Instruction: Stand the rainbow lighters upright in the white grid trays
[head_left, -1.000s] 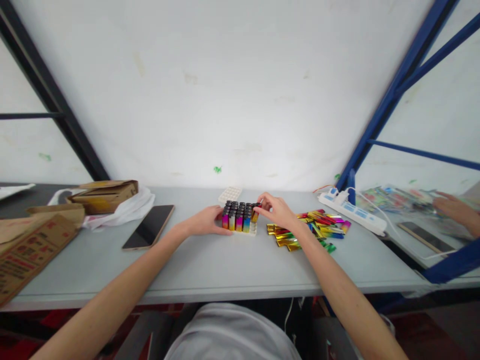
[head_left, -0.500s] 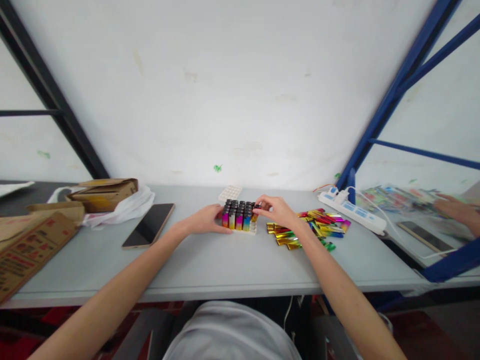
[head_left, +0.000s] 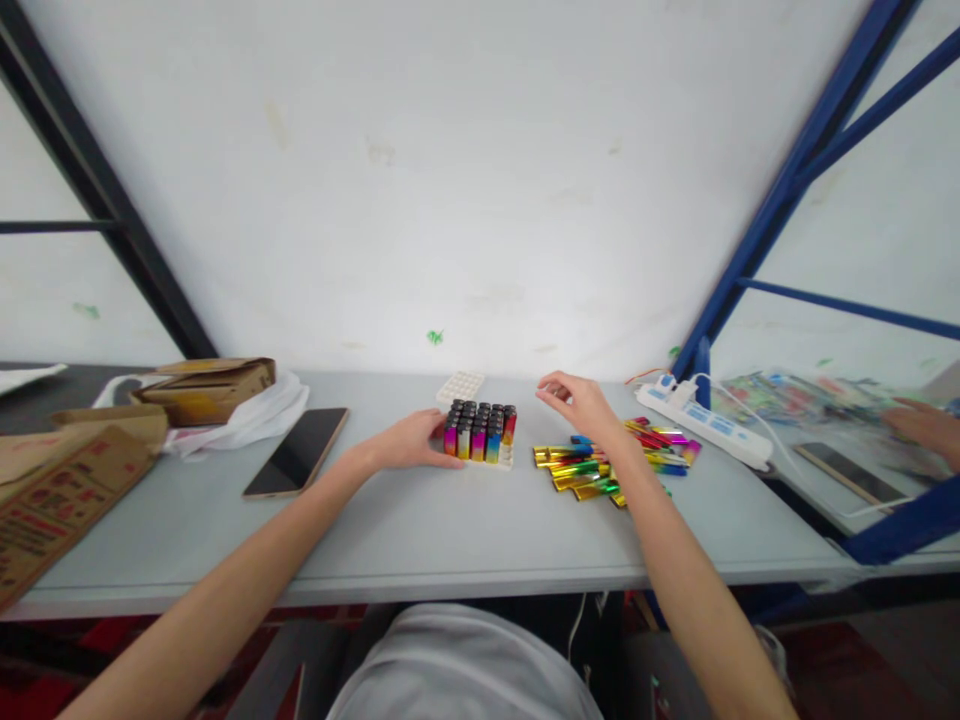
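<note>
Colourful metallic lighters [head_left: 478, 432] with black tops stand upright in rows in a white tray [head_left: 505, 462]. My left hand [head_left: 414, 440] grips the tray's left end, its thumb along the front and its fingers round the back. Some holes show at the tray's front right corner. My right hand [head_left: 574, 400] is in the air to the right of the tray, fingers curved and slightly apart, with nothing visible in them. Below it lies a loose pile of shiny lighters [head_left: 581, 470], partly covered by my forearm. Behind the filled tray lies another white tray [head_left: 461, 386].
To the left are a phone [head_left: 296, 452], a white plastic bag [head_left: 262, 412] and cardboard boxes [head_left: 82, 490]. A power strip [head_left: 705, 425] with plugs lies at the right by a blue frame [head_left: 772, 220]. Beyond it, another person's hand [head_left: 926, 425] is over plastic packets.
My right hand has let go of a lighter at the tray's back right corner and moved right, over toward the pile. My left hand stays on the tray.
</note>
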